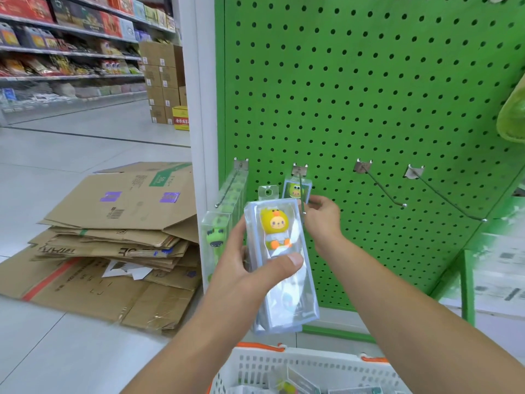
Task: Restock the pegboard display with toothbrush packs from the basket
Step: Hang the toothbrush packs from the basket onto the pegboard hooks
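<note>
A: Toothbrush pack point(279, 251), the clear one with the yellow chick figure. Where is it in the head view?

B: In the left hand point(247, 268), thumb across the front and fingers curled behind, held upright in front of the green pegboard point(369, 81). Its hang tab point(268, 192) sits just left of the second hook point(301, 191).

A: And the right hand point(321, 220)?

B: Its fingers pinch that hook near the tip, just in front of a green frog pack point(297, 190) already hanging on it.

A: So which step?

B: I judge it to be the hanging step, not yet done. The tab's hole has to meet the hook's tip, then the pack slides back.

A: What remains?

B: The two hooks point(380, 184) to the right are bare, and the white basket point(312, 365) below holds more packs.
</note>
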